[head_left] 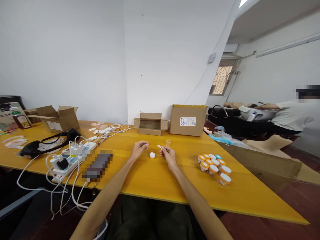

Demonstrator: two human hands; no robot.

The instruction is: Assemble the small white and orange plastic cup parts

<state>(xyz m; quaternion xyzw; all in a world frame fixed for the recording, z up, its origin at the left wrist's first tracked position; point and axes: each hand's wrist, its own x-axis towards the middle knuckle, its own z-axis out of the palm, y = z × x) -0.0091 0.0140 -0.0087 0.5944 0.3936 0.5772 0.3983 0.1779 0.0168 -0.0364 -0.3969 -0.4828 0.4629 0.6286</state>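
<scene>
Above the yellow table my left hand (139, 149) pinches a tiny white piece (147, 145) at its fingertips, too small to name. My right hand (169, 155), to the right of it, grips a small white item (159, 146) between thumb and fingers; its kind cannot be made out. A round white cap (152, 155) lies on the table between the two hands. Just beyond my right hand stands a small clear jar (168, 143), partly hidden by the fingers. Both hands are closed and apart from each other.
Several clear jars with orange, white and green lids (213, 162) cluster at the right. An open small carton (150, 124) and a larger closed box (188, 120) stand at the back. A power strip (75, 161), cables and a blurred dark device (98, 165) are left. Another person (291, 113) sits far right.
</scene>
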